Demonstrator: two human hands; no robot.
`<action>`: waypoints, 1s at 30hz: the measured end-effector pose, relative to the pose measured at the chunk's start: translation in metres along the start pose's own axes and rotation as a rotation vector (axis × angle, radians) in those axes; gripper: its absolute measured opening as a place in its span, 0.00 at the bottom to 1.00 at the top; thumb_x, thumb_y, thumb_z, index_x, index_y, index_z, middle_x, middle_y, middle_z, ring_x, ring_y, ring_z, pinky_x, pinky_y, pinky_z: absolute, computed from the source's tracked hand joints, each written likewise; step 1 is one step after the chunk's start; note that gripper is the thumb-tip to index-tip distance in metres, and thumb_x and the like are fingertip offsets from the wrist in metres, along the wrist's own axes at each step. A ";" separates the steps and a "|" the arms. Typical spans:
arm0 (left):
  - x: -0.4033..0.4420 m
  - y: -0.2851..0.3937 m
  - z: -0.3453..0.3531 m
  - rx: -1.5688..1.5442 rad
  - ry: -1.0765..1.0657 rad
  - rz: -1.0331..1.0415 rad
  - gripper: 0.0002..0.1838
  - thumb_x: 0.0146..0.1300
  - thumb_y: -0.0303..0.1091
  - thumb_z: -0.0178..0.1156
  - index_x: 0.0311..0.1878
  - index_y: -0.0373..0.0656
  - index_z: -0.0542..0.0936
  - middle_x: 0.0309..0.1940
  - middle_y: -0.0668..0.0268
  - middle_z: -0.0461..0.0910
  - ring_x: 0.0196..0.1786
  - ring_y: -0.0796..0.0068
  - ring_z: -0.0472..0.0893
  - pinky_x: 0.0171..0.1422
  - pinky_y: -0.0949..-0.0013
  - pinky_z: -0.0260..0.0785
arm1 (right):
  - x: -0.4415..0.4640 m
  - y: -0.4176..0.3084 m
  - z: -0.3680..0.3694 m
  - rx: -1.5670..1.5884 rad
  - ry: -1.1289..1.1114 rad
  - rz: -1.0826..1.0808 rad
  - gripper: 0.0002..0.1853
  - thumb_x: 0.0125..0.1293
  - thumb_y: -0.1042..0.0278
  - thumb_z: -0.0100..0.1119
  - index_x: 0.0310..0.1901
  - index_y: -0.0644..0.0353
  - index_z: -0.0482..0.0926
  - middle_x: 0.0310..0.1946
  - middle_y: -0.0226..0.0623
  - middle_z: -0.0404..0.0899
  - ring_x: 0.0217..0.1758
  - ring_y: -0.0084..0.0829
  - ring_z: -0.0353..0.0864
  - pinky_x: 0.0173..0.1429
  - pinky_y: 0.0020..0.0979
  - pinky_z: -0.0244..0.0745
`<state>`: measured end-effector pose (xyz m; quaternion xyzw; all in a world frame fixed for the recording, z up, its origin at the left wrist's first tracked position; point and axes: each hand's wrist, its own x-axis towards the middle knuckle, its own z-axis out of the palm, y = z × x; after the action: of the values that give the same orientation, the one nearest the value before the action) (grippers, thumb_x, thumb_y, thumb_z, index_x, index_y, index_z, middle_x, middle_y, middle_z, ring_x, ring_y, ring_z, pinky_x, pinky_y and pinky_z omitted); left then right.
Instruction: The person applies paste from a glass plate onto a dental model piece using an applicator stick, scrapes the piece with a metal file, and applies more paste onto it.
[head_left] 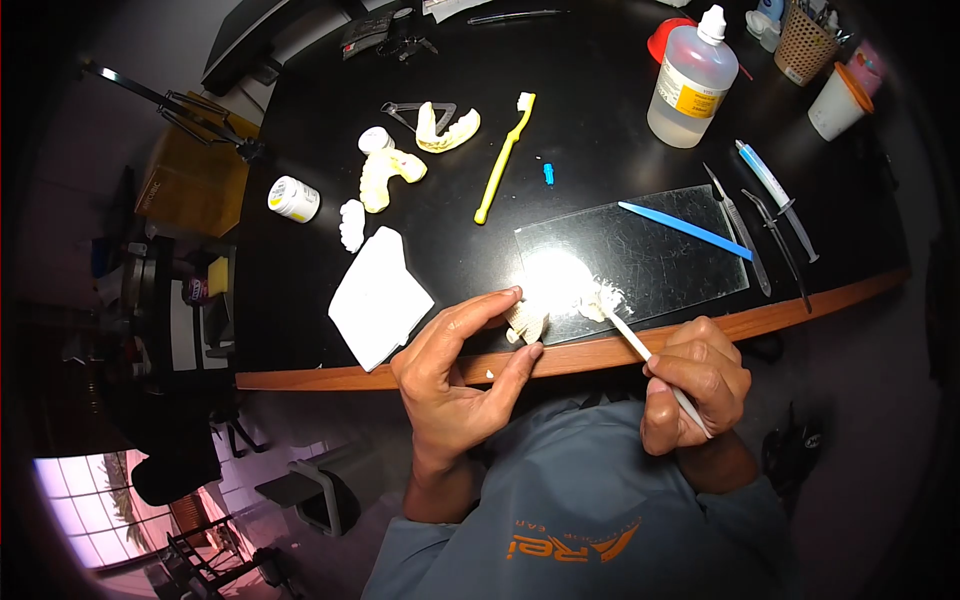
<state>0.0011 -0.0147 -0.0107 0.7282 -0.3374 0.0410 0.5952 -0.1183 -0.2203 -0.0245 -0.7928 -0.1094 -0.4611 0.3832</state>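
Between its thumb and fingers my left hand point(450, 375) pinches a small cream-coloured dental model piece point(527, 322) near the table's front edge. My right hand point(700, 385) is closed around a thin white stick-like spatula point(632, 340). The spatula's far end touches a lump of whitish paste point(598, 301) on a glass slab point(685, 270). A blue plastic spatula point(685, 230) lies across the slab's right part. To the left of my left hand, a folded white cloth or paper point(380, 298) rests on the table.
Yellow dental models point(388, 176), a white jar point(293, 199) and a yellow toothbrush point(505, 160) are at the left and middle. A liquid bottle point(690, 85) stands at the back. Metal tweezers point(738, 225) and a syringe point(772, 185) lie right. The wooden table edge point(800, 305) runs along the front.
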 end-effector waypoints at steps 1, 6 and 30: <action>0.000 0.000 0.000 0.006 0.003 -0.003 0.26 0.52 0.18 0.80 0.57 0.33 0.87 0.49 0.52 0.91 0.50 0.65 0.91 0.59 0.67 0.83 | 0.001 0.000 0.000 -0.002 -0.005 -0.001 0.08 0.56 0.77 0.57 0.37 0.66 0.80 0.20 0.34 0.77 0.21 0.26 0.70 0.25 0.28 0.65; 0.000 0.002 0.001 0.011 0.016 -0.004 0.26 0.52 0.17 0.79 0.57 0.33 0.87 0.49 0.52 0.91 0.50 0.66 0.91 0.58 0.68 0.83 | 0.002 0.000 0.003 -0.031 -0.015 -0.003 0.07 0.53 0.77 0.57 0.35 0.67 0.81 0.20 0.34 0.76 0.20 0.26 0.68 0.25 0.29 0.63; -0.001 0.000 -0.003 0.029 -0.055 0.022 0.30 0.51 0.14 0.79 0.60 0.28 0.83 0.53 0.46 0.89 0.57 0.62 0.90 0.66 0.64 0.83 | 0.005 -0.001 0.002 -0.017 -0.022 0.035 0.07 0.52 0.77 0.56 0.34 0.67 0.80 0.17 0.33 0.75 0.19 0.26 0.70 0.25 0.28 0.66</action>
<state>0.0016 -0.0112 -0.0105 0.7339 -0.3611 0.0323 0.5745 -0.1147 -0.2191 -0.0204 -0.8029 -0.0955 -0.4465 0.3833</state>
